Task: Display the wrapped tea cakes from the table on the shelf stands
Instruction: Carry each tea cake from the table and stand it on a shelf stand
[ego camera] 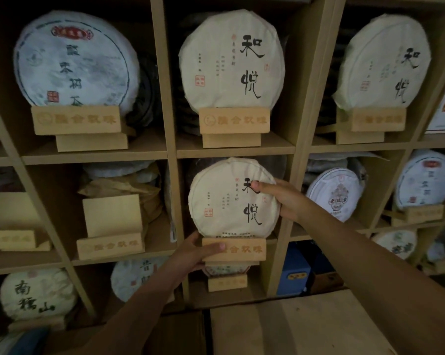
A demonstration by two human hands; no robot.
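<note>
Two grips: right hand [283, 201] grasping tea cake [229, 201] edge, left hand [198, 252] clasping stand [234, 249] (cubby walls close).

Tight cubbies, one with some room

The middle cubby is mostly filled by the tea cake [229, 201] on its stand [233, 249], with the dividers [174, 201] close on both sides, so only thin gaps there. The cubby to the left has an empty stand [111, 226], open space above and left of it, paper bundles [129, 183] packed behind. Top-row cubbies are plugged by cakes [231, 60].
</note>
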